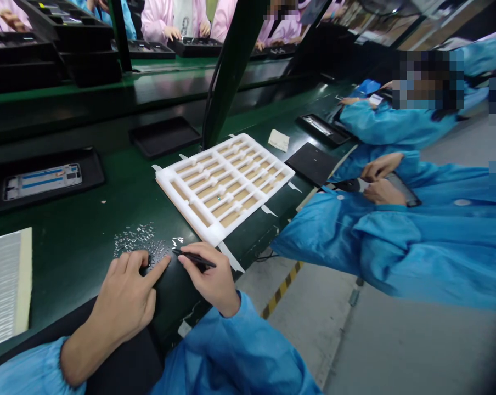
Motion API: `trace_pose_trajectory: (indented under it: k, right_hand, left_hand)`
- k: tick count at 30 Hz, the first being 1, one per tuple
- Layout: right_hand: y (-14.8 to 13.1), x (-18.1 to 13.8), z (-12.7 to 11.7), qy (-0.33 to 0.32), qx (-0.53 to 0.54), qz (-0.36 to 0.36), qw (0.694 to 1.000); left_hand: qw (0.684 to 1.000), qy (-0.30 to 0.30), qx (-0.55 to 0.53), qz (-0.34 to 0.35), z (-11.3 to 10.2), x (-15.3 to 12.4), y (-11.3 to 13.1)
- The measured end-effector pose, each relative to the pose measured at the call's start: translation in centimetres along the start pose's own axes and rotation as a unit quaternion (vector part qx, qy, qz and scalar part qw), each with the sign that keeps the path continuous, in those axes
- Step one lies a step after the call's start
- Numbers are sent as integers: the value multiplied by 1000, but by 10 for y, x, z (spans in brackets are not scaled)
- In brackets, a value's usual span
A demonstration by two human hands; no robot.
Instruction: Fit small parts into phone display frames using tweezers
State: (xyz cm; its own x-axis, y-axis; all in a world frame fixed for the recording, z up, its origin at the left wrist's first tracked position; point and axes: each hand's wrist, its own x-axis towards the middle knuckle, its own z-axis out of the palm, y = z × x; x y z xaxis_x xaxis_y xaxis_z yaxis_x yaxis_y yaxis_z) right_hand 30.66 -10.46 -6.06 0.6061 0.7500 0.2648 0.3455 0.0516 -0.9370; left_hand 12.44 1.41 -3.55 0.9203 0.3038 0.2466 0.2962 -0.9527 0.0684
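Note:
My left hand (pixel 127 293) rests on the dark green bench, its index finger stretched out and pressing near a scatter of several tiny shiny parts (pixel 143 244). My right hand (pixel 210 280) is closed in a pinch around black tweezers (pixel 194 259), whose tip points left toward those parts. Just beyond both hands lies a white foam tray (pixel 172 178) with rows of slots over a tan backing.
A black tray holding a phone frame (pixel 42 181) sits at the left, an empty black tray (pixel 163 136) behind. A ribbed white pad (pixel 5 285) lies at the near left edge. A green post (pixel 231 66) rises behind the foam tray. Co-workers in blue sleeves (pixel 396 219) work at the right.

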Motion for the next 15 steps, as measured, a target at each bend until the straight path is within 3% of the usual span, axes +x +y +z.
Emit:
trace_pose_trajectory:
  k: [15]
  right_hand:
    - [6, -1, -1, 2, 34, 34, 999]
  left_hand:
    - [999, 6, -4, -33, 2, -1, 0]
